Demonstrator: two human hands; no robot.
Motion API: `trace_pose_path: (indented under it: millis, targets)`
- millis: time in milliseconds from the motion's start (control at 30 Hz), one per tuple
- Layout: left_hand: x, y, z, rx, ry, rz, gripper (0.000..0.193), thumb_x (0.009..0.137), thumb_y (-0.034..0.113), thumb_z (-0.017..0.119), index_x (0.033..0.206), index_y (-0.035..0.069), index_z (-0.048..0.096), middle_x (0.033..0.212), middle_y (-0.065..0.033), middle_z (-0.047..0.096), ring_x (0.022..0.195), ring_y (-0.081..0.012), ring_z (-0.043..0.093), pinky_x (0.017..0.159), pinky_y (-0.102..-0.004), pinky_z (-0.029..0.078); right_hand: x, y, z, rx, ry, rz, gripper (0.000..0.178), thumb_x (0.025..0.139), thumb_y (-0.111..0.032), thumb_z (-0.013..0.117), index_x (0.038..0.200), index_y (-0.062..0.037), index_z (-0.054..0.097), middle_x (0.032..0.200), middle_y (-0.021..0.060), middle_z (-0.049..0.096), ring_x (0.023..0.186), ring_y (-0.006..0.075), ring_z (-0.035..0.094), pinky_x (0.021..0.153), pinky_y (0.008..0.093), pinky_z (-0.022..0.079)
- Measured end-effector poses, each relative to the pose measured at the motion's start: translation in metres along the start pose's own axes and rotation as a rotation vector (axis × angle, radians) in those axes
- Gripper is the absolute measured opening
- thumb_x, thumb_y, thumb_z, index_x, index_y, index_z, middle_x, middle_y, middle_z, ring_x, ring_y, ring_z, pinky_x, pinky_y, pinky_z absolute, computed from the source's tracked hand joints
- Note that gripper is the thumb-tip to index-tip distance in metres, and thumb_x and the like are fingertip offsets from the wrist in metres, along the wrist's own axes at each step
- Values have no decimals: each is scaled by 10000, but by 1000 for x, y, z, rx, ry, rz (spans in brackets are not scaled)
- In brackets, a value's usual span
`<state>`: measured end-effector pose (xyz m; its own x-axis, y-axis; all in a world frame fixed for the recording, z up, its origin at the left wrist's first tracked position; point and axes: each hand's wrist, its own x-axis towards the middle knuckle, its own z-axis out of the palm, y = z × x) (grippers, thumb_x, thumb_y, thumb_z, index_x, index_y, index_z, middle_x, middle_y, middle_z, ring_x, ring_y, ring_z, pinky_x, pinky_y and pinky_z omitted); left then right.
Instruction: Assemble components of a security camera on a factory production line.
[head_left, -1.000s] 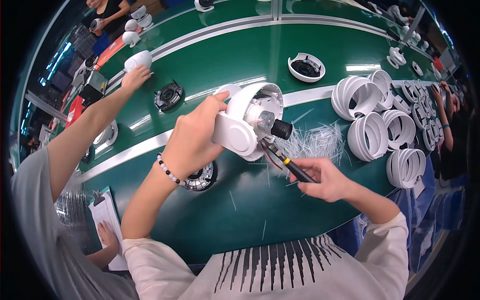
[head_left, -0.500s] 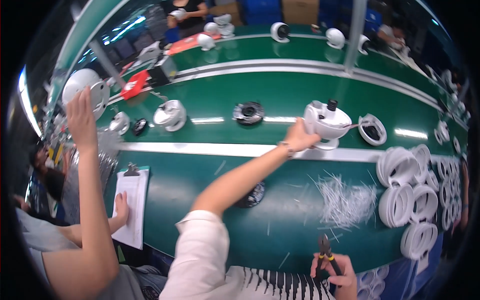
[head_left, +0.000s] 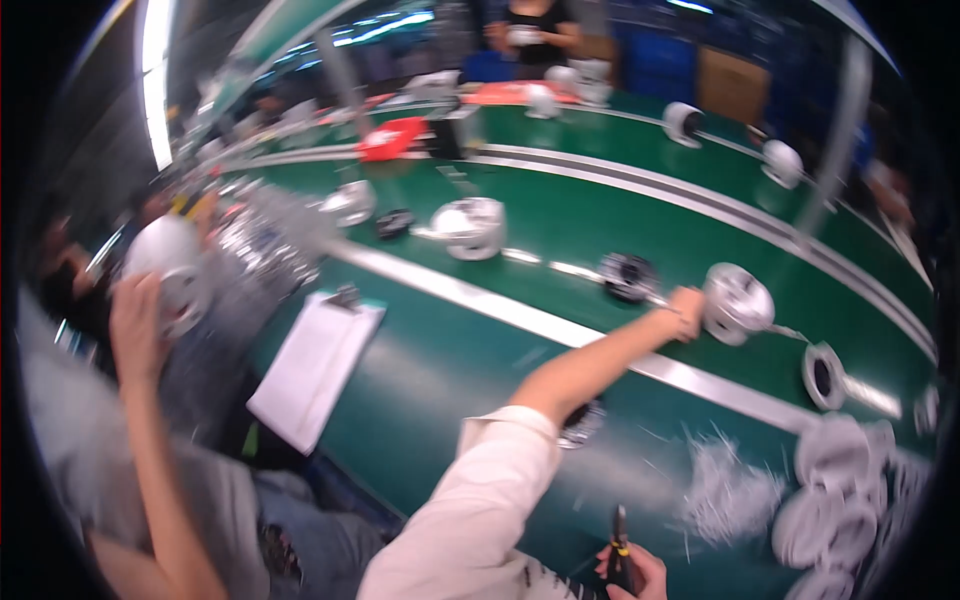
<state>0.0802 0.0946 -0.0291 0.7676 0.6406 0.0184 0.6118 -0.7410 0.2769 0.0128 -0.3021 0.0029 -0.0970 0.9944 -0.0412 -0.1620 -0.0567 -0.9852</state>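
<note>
My left hand (head_left: 685, 312) reaches across the white rail and is at the left side of a white dome camera housing (head_left: 738, 303) on the green belt. Blur smears its fingers, so whether they grip the housing cannot be made out. A thin wire runs from the housing to a white ring (head_left: 824, 376) with a dark middle. Low in the picture, my right hand (head_left: 640, 575) is closed round cutting pliers (head_left: 620, 545) with black and yellow handles, jaws pointing up. A black round part (head_left: 582, 425) lies partly behind my left forearm.
Cut clear strips (head_left: 735, 490) are heaped near stacked white rings (head_left: 835, 500) on the right. Along the belt sit a black round part (head_left: 628, 277) and another white housing (head_left: 470, 228). At left, a co-worker's hand (head_left: 138, 325) holds a white dome (head_left: 170, 272) beside a clipboard (head_left: 318, 370).
The view has swung left and tilted. My left hand shows beside the housing instead of gripping its base. The co-worker's other hand no longer shows on the clipboard. My right hand still holds the pliers.
</note>
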Motion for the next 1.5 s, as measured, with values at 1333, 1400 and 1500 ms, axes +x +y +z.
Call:
trace_pose_path:
  millis: [1333, 1400, 1500]
  targets:
    - [-118, 12, -50, -2231, -200, -128, 211, 837, 167, 378, 825, 37, 544, 672, -79, 576, 607, -203, 568, 614, -340, 498, 40, -23, 55, -743, -19, -465, 315, 621, -90, 668, 915, -3, 598, 883, 153, 593, 821, 301, 570, 756, 356, 449]
    - [-151, 6, -84, -1999, -143, -280, 197, 822, 115, 421, 893, -34, 529, 860, -148, 571, 780, -255, 585, 708, -411, 500, 53, -38, 72, -366, -250, -512, 294, 632, -91, 664, 900, 10, 600, 870, 143, 598, 763, 292, 578, 662, 346, 471]
    - [-146, -3, -81, -1964, -116, -158, 126, 783, 21, 478, 899, -18, 510, 926, -137, 537, 849, -261, 561, 785, -443, 478, 50, -57, 111, -222, -438, -614, 380, 684, -120, 640, 1028, -2, 528, 894, 151, 572, 773, 317, 549, 681, 352, 449]
